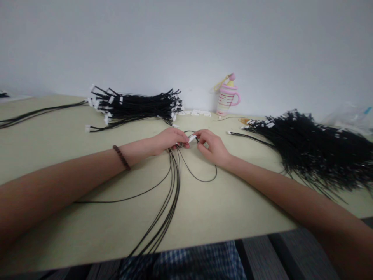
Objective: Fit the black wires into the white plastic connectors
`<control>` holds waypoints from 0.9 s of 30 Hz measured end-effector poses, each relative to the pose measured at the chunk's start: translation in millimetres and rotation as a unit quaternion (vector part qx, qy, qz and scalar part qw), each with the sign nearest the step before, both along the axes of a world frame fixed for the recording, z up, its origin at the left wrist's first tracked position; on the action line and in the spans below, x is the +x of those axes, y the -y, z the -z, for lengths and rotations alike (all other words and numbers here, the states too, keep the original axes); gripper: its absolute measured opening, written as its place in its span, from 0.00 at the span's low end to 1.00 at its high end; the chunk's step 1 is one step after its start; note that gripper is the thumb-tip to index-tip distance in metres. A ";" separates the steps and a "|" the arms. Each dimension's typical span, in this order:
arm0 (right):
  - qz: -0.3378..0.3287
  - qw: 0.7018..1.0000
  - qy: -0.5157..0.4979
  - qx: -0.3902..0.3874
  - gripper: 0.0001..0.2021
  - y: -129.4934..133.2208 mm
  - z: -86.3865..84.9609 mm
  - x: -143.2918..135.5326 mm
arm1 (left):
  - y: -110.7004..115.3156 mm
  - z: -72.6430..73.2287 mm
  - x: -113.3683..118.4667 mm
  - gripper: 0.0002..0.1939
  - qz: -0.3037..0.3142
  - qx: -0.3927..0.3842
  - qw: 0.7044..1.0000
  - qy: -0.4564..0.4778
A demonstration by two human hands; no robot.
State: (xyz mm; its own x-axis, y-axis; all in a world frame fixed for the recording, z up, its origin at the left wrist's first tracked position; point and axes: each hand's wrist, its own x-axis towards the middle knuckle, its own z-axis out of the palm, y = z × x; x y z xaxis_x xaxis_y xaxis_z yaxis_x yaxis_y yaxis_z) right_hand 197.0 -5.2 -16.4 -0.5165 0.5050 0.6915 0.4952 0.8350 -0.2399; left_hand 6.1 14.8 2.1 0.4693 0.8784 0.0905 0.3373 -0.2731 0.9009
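Near the middle of the table, my left hand (171,140) has its fingers closed on a white connector (192,138) and the black wires at its end. Several thin black wires (175,182) hang from that hand over the table's front edge. My right hand (213,147) is at the connector's other side, thumb and forefinger bent together round a thin black wire. One wire loops on the table below the right hand. The fingertips partly hide where the wires meet the connector.
A thick bundle of black cables with white connectors (140,105) lies at the back left. On the right is a large heap of black cables (317,147). A pink and white cup (226,98) and small white connectors (196,113) stand along the wall. A clear plastic bag (351,118) lies far right.
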 end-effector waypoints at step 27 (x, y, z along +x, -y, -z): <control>0.007 1.000 0.007 0.020 0.05 3.6 -1.1 -1.7 | -0.1 -0.2 -0.2 0.07 0.015 0.003 1.000 -0.001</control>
State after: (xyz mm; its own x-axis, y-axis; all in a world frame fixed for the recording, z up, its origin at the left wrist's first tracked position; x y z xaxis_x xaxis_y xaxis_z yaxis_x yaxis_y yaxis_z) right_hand 195.4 -8.8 -15.3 -0.5197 0.4849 0.7034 0.5100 0.8366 -0.2000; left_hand 5.9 14.9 2.3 0.4951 0.8636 0.0953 0.3307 -0.2887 0.8985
